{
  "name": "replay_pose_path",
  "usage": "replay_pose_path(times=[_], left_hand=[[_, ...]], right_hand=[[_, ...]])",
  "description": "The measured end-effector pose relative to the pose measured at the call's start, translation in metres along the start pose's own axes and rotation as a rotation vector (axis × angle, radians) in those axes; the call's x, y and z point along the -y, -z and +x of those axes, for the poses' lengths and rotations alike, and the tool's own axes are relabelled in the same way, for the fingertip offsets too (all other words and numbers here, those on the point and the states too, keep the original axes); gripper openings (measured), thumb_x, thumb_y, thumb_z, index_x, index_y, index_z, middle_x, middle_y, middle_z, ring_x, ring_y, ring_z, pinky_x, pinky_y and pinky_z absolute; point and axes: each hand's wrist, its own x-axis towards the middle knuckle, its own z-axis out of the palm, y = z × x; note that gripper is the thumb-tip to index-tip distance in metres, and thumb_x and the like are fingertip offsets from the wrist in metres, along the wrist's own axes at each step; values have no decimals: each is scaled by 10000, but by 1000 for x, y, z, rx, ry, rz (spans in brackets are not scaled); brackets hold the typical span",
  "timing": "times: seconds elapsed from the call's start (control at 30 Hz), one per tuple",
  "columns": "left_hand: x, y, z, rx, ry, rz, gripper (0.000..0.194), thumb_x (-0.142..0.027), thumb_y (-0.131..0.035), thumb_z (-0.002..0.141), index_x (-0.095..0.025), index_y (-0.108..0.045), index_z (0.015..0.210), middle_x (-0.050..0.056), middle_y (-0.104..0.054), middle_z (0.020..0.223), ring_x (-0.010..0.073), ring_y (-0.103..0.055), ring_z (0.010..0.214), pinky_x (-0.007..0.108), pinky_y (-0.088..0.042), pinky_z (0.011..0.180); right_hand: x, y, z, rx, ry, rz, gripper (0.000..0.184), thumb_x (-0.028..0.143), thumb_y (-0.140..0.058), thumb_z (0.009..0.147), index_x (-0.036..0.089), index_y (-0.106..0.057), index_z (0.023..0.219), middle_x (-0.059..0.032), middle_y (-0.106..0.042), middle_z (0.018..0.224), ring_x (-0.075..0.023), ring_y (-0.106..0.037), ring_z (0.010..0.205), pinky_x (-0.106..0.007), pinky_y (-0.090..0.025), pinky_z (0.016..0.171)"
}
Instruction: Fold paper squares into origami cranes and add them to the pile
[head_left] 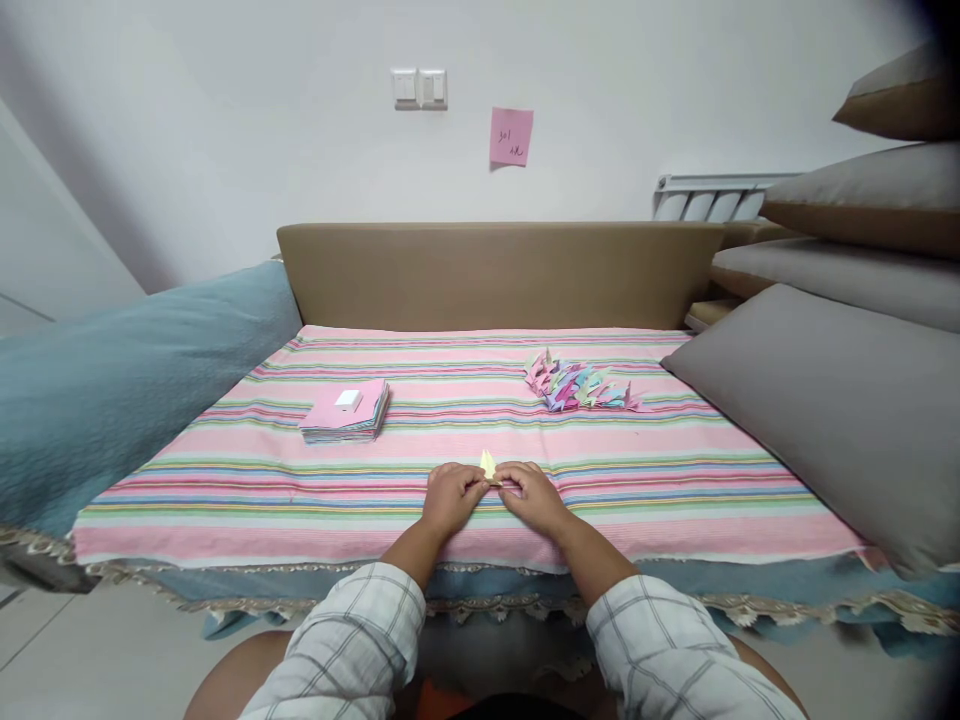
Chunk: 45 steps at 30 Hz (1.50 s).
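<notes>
A small piece of folded pale yellow paper (488, 464) stands between my hands, low over the striped cloth, its pointed tip facing away from me. My left hand (452, 494) pinches its left side between thumb and fingers. On the right side, my right hand (531, 494) grips it the same way, and the two thumbs almost meet at its lower edge. Fingers cover the paper's lower part. Further back to the right lies a heap of folded paper cranes (574, 385) in pink, purple, blue and green.
At the left sits a stack of coloured paper squares (345, 418) with a small white block (348, 400) on top. A striped cloth (247, 490) covers the seat. Grey cushions (825, 400) pile up at the right; a blue-covered armrest (150, 390) bounds the left. Behind stands a brown backrest (495, 275).
</notes>
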Motion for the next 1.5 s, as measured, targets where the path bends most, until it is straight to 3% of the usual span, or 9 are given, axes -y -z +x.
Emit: replay_pose_path(times=[0.2,0.57,0.83,1.03,1.5], left_hand=[[2,-2,1,4,11,23,182,-395,-551,813,-295,-691,872,-15,-708,906,179,-580,907,332,-363,870],[-4,1,3,33,70,69,170,-365,-556,815,-266,-692,831,8,-687,817,187,-572,888,333,-360,868],[-2,-5,5,-39,94,96,141,-326,-585,782,-235,-678,727,-3,-628,1163,221,-520,1053,385,-358,924],[-6,-1,8,-28,176,44,198,-352,-570,771,-230,-694,677,3,-627,1175,231,-522,1079,390,-380,931],[-9,-8,11,-87,254,76,166,-333,-597,729,-235,-701,644,-2,-636,1163,237,-529,1087,391,-383,941]], right_hand=[[1,-3,2,-11,-46,-18,167,279,-556,811,260,-693,904,-24,-660,1057,-192,-542,1005,-348,-391,902],[10,1,4,-7,-85,-48,158,266,-511,844,238,-655,904,-9,-670,986,-178,-542,944,-296,-378,858],[11,-3,8,-15,-111,-83,205,256,-463,871,222,-663,841,-12,-675,1004,-166,-551,954,-295,-355,882],[17,-4,12,-80,-204,-78,201,256,-495,829,226,-662,722,-5,-697,902,-164,-578,880,-275,-376,836],[14,-18,10,-221,-239,-186,146,258,-530,782,220,-638,692,-14,-669,799,-170,-548,793,-269,-375,754]])
